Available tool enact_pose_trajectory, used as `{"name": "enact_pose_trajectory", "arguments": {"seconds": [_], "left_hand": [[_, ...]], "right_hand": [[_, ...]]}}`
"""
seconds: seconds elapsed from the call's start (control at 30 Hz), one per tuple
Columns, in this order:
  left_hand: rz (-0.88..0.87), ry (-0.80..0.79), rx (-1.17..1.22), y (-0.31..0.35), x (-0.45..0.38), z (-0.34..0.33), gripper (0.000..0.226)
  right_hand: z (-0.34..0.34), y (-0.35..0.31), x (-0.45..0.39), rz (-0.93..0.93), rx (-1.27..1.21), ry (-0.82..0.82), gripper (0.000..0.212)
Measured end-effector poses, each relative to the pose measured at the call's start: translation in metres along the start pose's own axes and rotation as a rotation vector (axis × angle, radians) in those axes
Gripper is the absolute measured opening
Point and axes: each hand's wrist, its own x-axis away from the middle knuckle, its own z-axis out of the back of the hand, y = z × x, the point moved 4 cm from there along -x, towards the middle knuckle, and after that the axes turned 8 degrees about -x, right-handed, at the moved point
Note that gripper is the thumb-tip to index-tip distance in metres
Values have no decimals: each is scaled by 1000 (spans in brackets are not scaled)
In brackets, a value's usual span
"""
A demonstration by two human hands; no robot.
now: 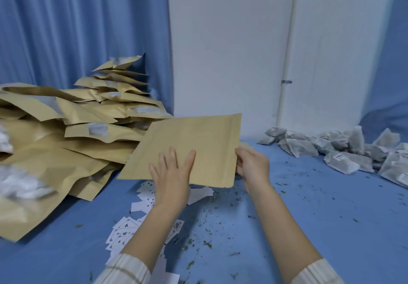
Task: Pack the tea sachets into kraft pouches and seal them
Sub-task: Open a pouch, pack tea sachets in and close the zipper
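Flat kraft pouch held over the blue desk

The kraft pouch (189, 149) looks light, thin and bendy; best gripped at an edge. The right hand (251, 164) pinches its right edge, the left hand (171, 173) lies flat-fingered on its face. Tea sachets (344, 151) wait at right.

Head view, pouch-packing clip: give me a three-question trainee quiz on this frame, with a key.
1. True or false: the left hand lies flat on the held kraft pouch.
2. Which hand pinches the pouch's edge with its fingers?
3. The tea sachets lie: A) left of the pouch, B) right of it, C) inside it.

Key: 1 true; 2 the right hand; 3 B.
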Motion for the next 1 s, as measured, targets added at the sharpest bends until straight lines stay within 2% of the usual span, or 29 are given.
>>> {"name": "enact_pose_trajectory", "arguments": {"seconds": [0.1, 0.23, 0.3, 0.43, 0.5, 0.6, 0.7, 0.83, 0.9, 0.97, 1.0], "left_hand": [[-76, -222, 257, 6, 11, -20, 93], [-224, -322, 631, 26, 24, -19, 104], [-214, -364, 805, 36, 25, -17, 93], [41, -303, 1212, 57, 16, -13, 47], [148, -289, 1249, 67, 12, -16, 43], [228, -279, 1222, 81, 8, -24, 48], [333, -258, 1292, 87, 11, -31, 52], [411, -172, 1390, 88, 15, -37, 31], [391, -176, 1449, 89, 16, -42, 26], [354, -193, 1548, 92, 19, -44, 8], [336, -189, 1584, 94, 21, -44, 6]], "right_hand": [[10, 28, 3, -168, -108, 16, 18], [20, 59, 6, -330, -218, 24, 8], [24, 70, 5, -392, -224, 5, 4], [31, 82, 2, -496, -235, -42, 5], [31, 84, 1, -520, -261, -64, 4], [28, 87, 1, -526, -331, -89, 7], [28, 90, -1, -511, -419, -84, 7], [25, 96, -2, -505, -494, -112, 7], [24, 99, -3, -491, -509, -97, 8], [22, 102, -1, -475, -549, -99, 17], [20, 104, 0, -469, -584, -112, 22]]}}
